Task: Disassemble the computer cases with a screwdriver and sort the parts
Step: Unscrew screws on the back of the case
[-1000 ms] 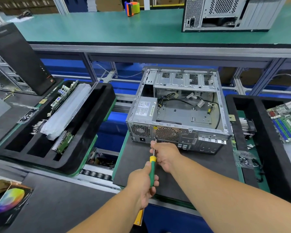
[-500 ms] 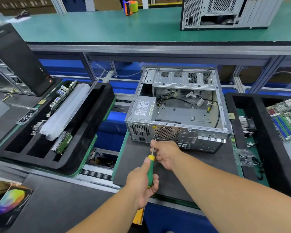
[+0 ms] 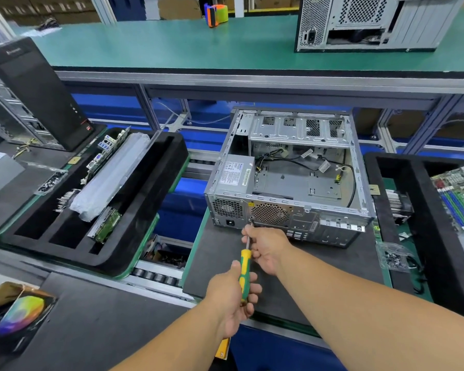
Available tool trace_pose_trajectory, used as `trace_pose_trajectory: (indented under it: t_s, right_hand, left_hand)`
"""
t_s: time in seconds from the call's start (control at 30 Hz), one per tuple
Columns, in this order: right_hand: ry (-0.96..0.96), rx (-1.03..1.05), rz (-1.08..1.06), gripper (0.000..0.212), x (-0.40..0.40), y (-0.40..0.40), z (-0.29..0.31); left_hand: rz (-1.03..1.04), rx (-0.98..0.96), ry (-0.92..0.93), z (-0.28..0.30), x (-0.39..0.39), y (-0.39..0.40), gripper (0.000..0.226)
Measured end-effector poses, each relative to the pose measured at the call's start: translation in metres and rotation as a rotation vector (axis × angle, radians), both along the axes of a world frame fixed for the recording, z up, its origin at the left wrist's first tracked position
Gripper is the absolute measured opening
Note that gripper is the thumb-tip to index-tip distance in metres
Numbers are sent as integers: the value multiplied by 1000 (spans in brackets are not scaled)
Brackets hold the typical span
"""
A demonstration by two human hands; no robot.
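The open computer case [image 3: 287, 178] lies on a dark mat [image 3: 319, 263] in the middle of the bench, with its rear panel toward the person. The screwdriver [image 3: 244, 269] has its tip on the rear panel, just beside the round fan grille. The left hand [image 3: 229, 298] grasps the green and yellow handle. The right hand [image 3: 267, 247] pinches the metal shaft near the tip. Compared with one second ago, both hands and the tool are almost in the same place; the handle is only a little turned in the left hand's grip. To the left is a black foam tray [image 3: 145, 210] with circuit boards. To the right is another black tray [image 3: 426, 210]. A second case [image 3: 373, 22] stands on the green shelf [image 3: 172, 46] behind.
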State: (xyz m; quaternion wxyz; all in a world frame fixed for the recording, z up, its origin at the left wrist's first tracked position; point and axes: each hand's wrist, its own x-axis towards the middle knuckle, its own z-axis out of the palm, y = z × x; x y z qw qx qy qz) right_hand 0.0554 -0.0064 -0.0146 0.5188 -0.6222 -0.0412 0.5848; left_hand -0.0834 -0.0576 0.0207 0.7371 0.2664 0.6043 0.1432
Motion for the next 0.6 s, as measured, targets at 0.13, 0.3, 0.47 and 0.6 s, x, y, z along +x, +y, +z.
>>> trace_pose_trajectory:
  t_s: [0.13,0.3,0.47,0.6]
  right_hand:
    - [-2,-25,-74,15,-3,3,-2]
    - [95,-7,-110,17,-3,2,-1]
    - [222,21,-47,27,6,-4,-1]
    - [236,38,-74,22,7,-4,-1]
  left_hand:
    - [-23,140,40,-4,-3,1,29]
    - [21,154,53,-2,-1,2,25]
    - [48,60,46,3,-1,2,54]
    - [61,44,23,7,0,3,53]
